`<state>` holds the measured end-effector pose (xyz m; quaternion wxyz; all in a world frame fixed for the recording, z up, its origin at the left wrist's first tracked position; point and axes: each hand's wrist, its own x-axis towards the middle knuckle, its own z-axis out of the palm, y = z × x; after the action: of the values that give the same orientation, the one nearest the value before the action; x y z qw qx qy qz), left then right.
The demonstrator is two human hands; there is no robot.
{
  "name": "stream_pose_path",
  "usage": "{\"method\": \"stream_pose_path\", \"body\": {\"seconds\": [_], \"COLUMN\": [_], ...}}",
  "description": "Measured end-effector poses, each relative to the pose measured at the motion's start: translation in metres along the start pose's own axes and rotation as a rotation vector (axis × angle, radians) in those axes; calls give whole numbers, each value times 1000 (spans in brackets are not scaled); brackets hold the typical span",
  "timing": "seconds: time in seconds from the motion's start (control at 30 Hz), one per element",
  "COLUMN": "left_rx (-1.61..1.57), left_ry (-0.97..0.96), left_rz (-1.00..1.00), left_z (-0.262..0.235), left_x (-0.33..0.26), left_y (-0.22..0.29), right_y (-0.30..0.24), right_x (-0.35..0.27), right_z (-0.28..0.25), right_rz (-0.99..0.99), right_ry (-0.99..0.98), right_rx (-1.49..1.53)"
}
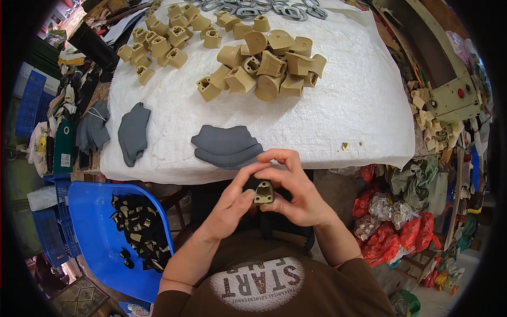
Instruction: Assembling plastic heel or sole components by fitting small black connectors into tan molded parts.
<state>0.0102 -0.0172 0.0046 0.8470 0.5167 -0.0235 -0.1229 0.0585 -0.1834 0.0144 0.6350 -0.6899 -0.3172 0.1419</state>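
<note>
Close to my body, past the table's near edge, both hands hold one small shoe heel (264, 191). It looks dark olive, with a hollowed end and small holes facing up. My left hand (235, 201) presses thumb and fingers to its left side. My right hand (293, 193) wraps round its right and far side. Just beyond my fingers lies a stack of curved dark grey cut pieces (224, 142). Farther left rest a single curved grey piece (134, 132) and a tied bundle of grey pieces (93, 127). Bare tan heels (271, 66) are heaped farther back.
The table wears a white woven sheet (348, 111). More tan heels (177, 37) sit back left, and grey metal rings (288, 10) at the far edge. A blue basin (87, 222) of dark pieces stands low left. Red bags (383, 245) lie right, below a machine (454, 100).
</note>
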Motion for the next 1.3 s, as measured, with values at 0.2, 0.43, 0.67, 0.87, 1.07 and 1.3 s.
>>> {"method": "stream_pose_path", "body": {"seconds": [0.2, 0.43, 0.67, 0.87, 1.07, 1.3], "left_rx": [-328, 2, -242, -60, -75, -183], "left_ry": [143, 257, -79, -141, -11, 147], "left_rz": [-68, 128, -54, -115, -124, -74], "left_z": [11, 19, 8, 9, 6, 3], "left_x": [-2, -8, -2, -4, -5, 10], "left_y": [-5, -18, -10, -4, -12, 8], "right_y": [3, 6, 11, 12, 15, 13], "right_x": [1, -4, 12, 25, 13, -5], "right_z": [9, 28, 7, 1, 17, 16], "right_rz": [6, 41, 159, 285, 139, -51], "right_ry": [-45, 91, 83, -159, 51, 365], "right_rx": [22, 280, 422, 650, 302, -167]}}
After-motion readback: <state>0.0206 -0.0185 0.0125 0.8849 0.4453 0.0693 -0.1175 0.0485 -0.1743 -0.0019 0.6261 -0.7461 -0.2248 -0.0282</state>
